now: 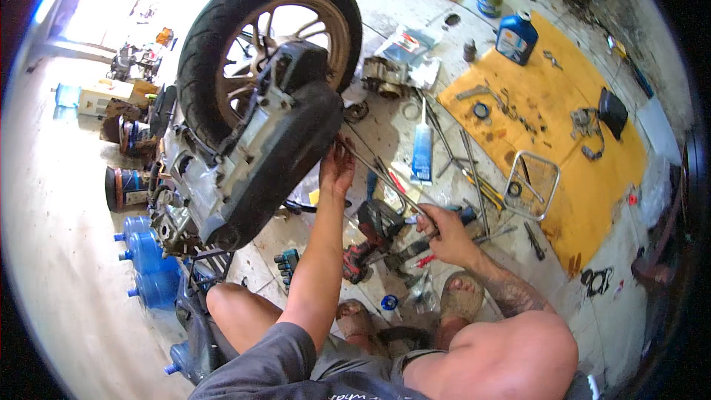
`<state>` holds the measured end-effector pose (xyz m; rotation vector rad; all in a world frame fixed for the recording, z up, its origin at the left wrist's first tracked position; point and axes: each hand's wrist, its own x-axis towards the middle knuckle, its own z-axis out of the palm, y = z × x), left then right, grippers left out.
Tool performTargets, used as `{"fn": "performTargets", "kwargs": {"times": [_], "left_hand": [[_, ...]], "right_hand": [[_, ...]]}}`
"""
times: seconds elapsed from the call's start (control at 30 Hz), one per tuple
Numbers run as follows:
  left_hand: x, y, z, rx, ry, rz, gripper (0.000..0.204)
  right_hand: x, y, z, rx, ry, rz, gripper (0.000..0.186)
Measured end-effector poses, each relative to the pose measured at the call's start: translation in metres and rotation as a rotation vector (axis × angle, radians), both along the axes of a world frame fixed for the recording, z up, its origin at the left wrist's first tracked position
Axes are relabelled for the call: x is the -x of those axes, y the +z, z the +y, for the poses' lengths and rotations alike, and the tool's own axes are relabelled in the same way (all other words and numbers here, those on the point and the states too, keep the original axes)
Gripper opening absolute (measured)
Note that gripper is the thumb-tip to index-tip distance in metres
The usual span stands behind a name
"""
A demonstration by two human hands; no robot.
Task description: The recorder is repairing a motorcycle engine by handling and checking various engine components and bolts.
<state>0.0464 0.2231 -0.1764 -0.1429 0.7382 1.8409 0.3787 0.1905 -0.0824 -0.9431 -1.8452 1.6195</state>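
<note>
My left hand (338, 167) reaches up beside the lower edge of a scooter's black transmission housing (289, 137), with fingers curled near the upper end of a long metal bar (381, 174); what they hold is unclear. My right hand (441, 230) grips the bar's lower end. The rear wheel (337, 37) stands behind the housing. Below the bar lie a red-and-black power tool (355, 263), a dark molded piece (374, 222) and scattered tools. A blue tube (422, 152) is just right of the bar.
A stained yellow cardboard sheet (592, 178) at right carries small parts and a metal-rimmed tray (552, 185). Blue jugs (516, 41) stand behind it. Large blue water bottles (152, 267) and buckets (122, 189) line the left. My sandalled feet (463, 292) are near the lower edge.
</note>
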Motion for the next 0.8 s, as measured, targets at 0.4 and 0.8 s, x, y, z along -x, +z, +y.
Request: {"fn": "performTargets", "kwargs": {"times": [0.4, 0.8], "left_hand": [[0.006, -0.004, 0.000, 0.036, 0.159, -0.094, 0.024], [-0.002, 0.002, 0.003, 0.013, 0.161, -0.057, 0.025]], "right_hand": [[0.018, -0.008, 0.015, -0.231, 0.096, -0.186, 0.027], [0.032, -0.051, -0.002, 0.543, -0.068, 0.257, 0.030]]}}
